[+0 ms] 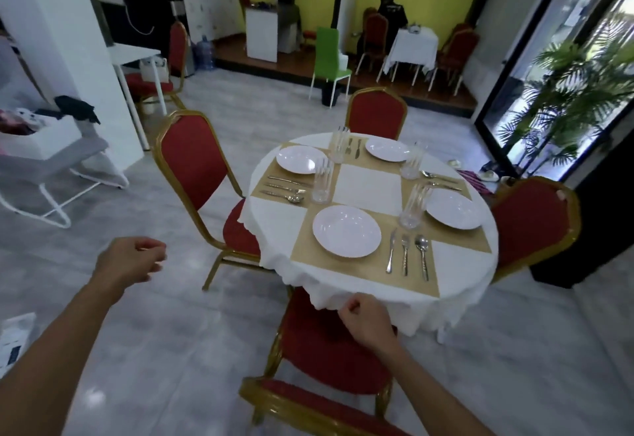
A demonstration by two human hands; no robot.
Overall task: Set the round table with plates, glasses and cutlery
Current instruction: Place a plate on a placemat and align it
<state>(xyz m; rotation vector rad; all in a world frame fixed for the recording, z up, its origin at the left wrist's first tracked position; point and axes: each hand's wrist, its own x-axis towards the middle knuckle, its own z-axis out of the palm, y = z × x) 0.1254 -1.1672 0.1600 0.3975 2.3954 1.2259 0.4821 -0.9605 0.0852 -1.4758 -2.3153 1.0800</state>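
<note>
The round table [456, 301] wears a white cloth with several tan placemats. Several white plates lie on the mats, the nearest plate [346, 230] in front of me. A tall clear glass [413, 207] stands by each setting. To the right of the nearest plate lie a knife, fork and spoon [406, 254]; more cutlery [284, 189] lies at the left setting. Over the floor to the left of the table, my left hand [130, 259] hovers with curled fingers and holds nothing. My right hand [367, 320] is curled too, just below the cloth's near edge, above a chair seat.
Red chairs with gold frames stand around the table: one near me [319, 360], one left [192, 164], one far [376, 113], one right [535, 226]. A palm plant [566, 92] stands by the glass door at right. White furniture [51, 157] is at left.
</note>
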